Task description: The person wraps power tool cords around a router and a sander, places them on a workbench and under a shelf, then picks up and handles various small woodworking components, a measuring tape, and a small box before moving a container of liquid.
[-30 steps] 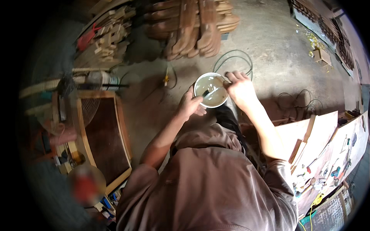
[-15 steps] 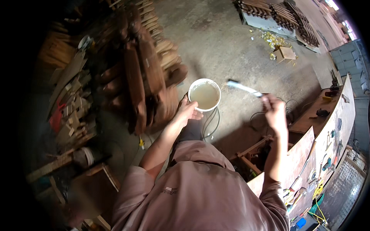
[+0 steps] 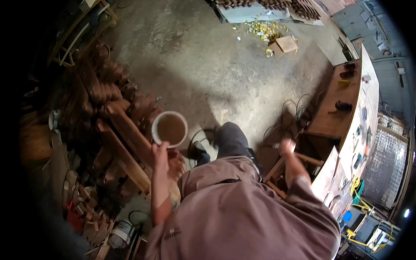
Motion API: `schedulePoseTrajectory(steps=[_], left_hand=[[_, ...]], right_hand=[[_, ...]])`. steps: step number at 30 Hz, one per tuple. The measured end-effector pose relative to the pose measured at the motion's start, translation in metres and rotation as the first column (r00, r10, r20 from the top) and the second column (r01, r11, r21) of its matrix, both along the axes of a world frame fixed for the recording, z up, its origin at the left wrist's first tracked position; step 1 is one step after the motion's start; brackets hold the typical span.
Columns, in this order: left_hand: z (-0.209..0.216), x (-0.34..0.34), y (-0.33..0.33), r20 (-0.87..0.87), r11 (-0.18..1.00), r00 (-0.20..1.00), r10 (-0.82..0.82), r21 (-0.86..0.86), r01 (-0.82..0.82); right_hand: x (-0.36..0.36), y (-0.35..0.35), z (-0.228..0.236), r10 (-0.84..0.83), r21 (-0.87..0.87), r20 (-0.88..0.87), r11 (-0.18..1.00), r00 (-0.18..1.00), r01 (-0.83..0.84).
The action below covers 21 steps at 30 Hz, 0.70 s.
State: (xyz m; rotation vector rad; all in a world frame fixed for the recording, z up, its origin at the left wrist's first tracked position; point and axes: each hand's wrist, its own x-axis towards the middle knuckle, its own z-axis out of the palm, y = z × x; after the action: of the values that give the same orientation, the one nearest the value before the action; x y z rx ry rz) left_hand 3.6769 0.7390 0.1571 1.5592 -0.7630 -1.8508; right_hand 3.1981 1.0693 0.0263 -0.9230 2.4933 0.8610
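My left hand (image 3: 160, 157) grips the near rim of a round white tub (image 3: 185, 124), thumb at the edge. Murky brownish liquid (image 3: 170, 129) fills part of it. The tub is held beside a stack of brown, shaped wooden pieces (image 3: 130, 135) on my left. Low on the other side, my right hand (image 3: 287, 146) is closed and slightly blurred, near a wooden frame. Only a small pale bit of the brush shows by its fingers; the rest of the brush cannot be made out.
A wooden bench (image 3: 323, 117) with tools runs along the right. Cables (image 3: 299, 110) loop on the floor near it. A cardboard box (image 3: 284, 45) sits by yellow scraps farther off. Wood offcuts (image 3: 82, 197) and a white bucket (image 3: 122, 233) are at the lower left.
My view and body have turned. The tub is now over by the wooden stack at the left. My right hand has dropped lower, and the brush that stuck out plainly is mostly out of sight.
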Motion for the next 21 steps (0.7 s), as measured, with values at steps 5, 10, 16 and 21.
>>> schedulePoseTrajectory(steps=[5,10,16,21], left_hand=[[-0.008,0.002,-0.055,0.076,0.993,0.993,0.091,0.075,-0.096],[0.003,-0.037,-0.132,0.165,0.938,0.933,0.32,0.08,-0.336],[-0.039,-0.067,-0.235,0.027,0.838,0.847,0.531,0.131,-0.529],[-0.044,-0.093,-0.344,-0.003,0.818,0.828,0.56,0.162,-0.553]], right_hand=[[-0.005,0.019,-0.059,-0.372,0.398,0.337,0.889,0.865,0.227],[-0.075,-0.159,-0.106,-0.576,-0.028,0.534,0.72,0.619,0.694],[-0.184,-0.515,-0.064,0.049,-0.379,0.591,0.898,0.805,0.224],[-0.158,-0.741,0.132,0.333,-0.298,0.935,0.552,0.122,0.778]])
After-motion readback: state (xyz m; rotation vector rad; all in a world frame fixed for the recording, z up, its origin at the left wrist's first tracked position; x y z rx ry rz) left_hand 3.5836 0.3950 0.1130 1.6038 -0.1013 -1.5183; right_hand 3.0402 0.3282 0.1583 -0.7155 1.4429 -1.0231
